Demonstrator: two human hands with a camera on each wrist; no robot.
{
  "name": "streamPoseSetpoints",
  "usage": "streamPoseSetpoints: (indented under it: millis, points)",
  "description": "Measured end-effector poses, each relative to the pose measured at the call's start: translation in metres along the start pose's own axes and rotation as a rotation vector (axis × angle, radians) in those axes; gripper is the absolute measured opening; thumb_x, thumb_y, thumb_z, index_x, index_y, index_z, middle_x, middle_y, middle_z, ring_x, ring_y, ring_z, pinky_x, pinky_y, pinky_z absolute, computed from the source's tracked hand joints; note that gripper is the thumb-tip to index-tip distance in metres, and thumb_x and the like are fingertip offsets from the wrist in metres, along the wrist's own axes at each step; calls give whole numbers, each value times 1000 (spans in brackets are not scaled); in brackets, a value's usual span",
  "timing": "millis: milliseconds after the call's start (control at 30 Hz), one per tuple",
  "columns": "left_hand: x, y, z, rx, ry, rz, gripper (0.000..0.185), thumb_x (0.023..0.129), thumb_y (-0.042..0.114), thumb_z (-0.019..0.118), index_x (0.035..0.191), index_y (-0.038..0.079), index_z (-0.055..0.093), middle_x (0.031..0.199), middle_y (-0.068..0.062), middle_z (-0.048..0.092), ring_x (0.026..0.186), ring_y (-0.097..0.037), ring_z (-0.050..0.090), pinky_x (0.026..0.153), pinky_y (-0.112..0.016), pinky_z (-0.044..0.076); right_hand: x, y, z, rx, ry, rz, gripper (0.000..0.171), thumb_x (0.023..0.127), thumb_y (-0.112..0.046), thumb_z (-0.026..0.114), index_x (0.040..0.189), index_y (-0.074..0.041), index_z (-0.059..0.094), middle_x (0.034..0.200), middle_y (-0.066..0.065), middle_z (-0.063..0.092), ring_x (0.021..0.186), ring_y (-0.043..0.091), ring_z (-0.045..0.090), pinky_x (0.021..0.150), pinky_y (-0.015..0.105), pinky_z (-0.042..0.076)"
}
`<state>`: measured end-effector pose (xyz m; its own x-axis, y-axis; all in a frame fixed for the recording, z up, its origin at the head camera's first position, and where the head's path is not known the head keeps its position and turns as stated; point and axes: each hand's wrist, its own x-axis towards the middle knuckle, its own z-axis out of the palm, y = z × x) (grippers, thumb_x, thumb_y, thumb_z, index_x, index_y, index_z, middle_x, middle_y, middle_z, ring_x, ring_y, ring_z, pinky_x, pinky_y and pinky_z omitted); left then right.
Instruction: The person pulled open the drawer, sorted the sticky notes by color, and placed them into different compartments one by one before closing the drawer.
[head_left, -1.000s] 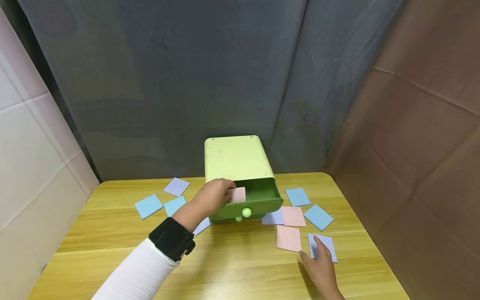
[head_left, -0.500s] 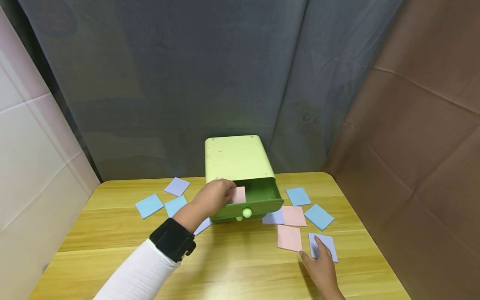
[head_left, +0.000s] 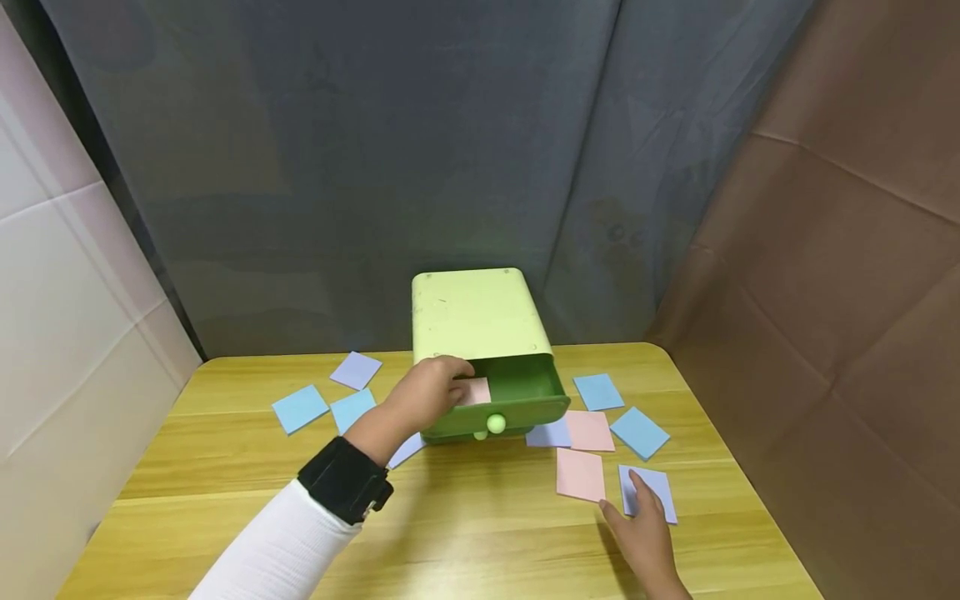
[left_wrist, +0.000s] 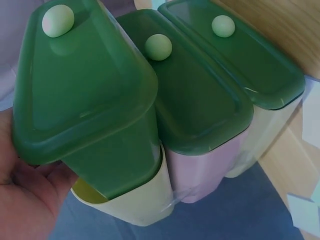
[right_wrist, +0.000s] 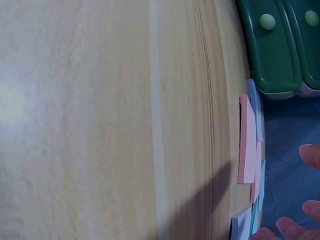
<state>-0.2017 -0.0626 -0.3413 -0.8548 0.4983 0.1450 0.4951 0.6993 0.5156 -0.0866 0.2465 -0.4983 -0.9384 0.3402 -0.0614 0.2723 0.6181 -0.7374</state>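
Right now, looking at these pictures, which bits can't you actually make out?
- Head view: the left hand covers part of the pink card in the open top drawer; the grip is unclear.
- Head view: the cabinet hides the drawer's back.
- Right wrist view: the right hand is cut off by the edge; only fingertips show.
- Head view: the lower drawers are hidden under the top one.

The person's left arm wears a long white fabric sleeve (head_left: pixel 277 546), snug and smooth down to the wrist. Over its cuff sits a broad black wrist strap (head_left: pixel 345 479) with a small boxy black unit on its side. The right hand (head_left: pixel 643 537) is bare.
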Motion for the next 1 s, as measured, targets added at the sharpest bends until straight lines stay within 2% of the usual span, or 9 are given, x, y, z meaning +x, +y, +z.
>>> streamPoseSetpoints:
  millis: [367,567,733,800,1000]
  points:
    - [-9,-8,-6,-66,35,-67,28,91,8,66,119,3,65,121,-12,63,113,-29,59,91,-39,52,2,-6,2,-9,-36,13,73,89,-15,65,146,10,27,144,40,23,133,57,23,108,66,22]
    - [-18,-17,-15,-74,87,-97,29,91,9,67,120,4,65,121,-11,64,112,-28,60,88,-39,53,2,-9,0,-20,-57,25,74,90,-15,65,146,10,25,145,40,22,132,57,22,108,66,22]
    - [-31,-36,-24,-57,179,-112,30,90,8,68,118,1,64,115,-14,66,109,-32,61,89,-44,52,3,-8,-2,-23,-55,14,73,89,-14,65,145,11,25,144,41,23,132,57,22,109,66,22]
    - [-38,-47,-27,-60,204,-137,30,90,7,67,119,0,63,116,-16,65,109,-34,60,90,-46,51,4,-7,-2,-19,-59,15,74,89,-14,65,146,11,25,144,40,23,133,57,22,109,65,22]
    - [-57,-82,-25,-71,226,-233,29,89,5,66,117,-4,63,113,-20,65,107,-37,60,89,-50,51,5,-4,-1,-25,-74,15,74,89,-16,64,146,10,26,144,40,23,132,57,23,108,66,23]
